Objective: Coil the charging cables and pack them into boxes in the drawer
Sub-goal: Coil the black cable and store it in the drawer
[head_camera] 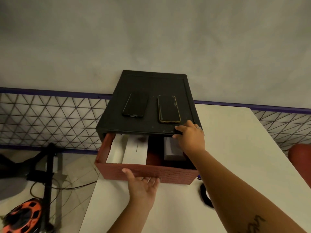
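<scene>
Gripping the black case [151,84] is the right hand [191,140]; the left hand [141,187], flat and open, touches the red drawer [175,175] just past it.

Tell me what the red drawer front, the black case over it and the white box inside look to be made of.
Red drawer front: looks like faux leather or embossed plastic, matte, going by its fine pebbled texture.
Black case: likely the same grained covering or textured plastic, matte, with pale specks.
White box: probably smooth card, matte, with sharp straight edges.
</scene>
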A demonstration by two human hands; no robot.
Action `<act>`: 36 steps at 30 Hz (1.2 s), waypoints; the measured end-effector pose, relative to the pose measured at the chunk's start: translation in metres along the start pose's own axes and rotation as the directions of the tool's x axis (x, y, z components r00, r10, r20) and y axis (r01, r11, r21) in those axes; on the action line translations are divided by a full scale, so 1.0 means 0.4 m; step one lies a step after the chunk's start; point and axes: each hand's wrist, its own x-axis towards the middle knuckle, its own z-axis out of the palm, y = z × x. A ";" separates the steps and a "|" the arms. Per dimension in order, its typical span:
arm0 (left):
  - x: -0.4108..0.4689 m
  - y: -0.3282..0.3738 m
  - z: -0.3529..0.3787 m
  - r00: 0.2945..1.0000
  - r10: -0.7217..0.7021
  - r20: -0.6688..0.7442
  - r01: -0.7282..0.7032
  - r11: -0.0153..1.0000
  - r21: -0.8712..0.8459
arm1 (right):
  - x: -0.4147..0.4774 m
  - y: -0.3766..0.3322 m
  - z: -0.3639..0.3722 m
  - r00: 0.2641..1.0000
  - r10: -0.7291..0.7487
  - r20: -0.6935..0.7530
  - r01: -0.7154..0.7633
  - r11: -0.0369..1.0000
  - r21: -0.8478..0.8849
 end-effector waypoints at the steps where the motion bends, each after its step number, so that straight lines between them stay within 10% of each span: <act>1: -0.012 -0.003 -0.014 1.000 -0.001 -0.005 0.001 1.000 -0.007 | 0.000 -0.002 -0.001 1.000 0.000 -0.001 0.000 1.000 0.006; 13: -0.181 -0.032 -0.185 0.994 -0.034 -0.101 0.041 0.997 0.063 | 0.001 -0.009 0.003 0.999 0.047 0.000 -0.047 0.998 0.044; 17: -0.218 -0.027 -0.224 0.985 -0.047 -0.167 0.103 0.933 0.346 | -0.001 -0.006 0.006 0.999 0.037 0.007 -0.038 0.998 0.057; 22: -0.303 -0.027 -0.196 0.995 0.080 0.060 -0.080 0.271 0.959 | -0.038 0.013 -0.001 0.997 -0.024 0.073 0.013 0.987 0.158; 28: -0.296 0.103 -0.055 0.844 0.325 0.426 -0.460 0.031 0.887 | -0.218 0.040 -0.021 0.997 -0.013 0.083 -0.018 0.930 0.367; 32: -0.181 0.189 -0.030 0.884 0.340 0.321 -0.173 -0.401 0.900 | -0.367 0.075 -0.003 0.995 0.003 0.103 -0.052 0.875 0.481; 36: -0.119 0.201 -0.043 0.972 0.223 0.079 0.047 -0.509 0.860 | -0.472 0.095 0.019 0.990 -0.082 0.114 0.020 0.886 0.464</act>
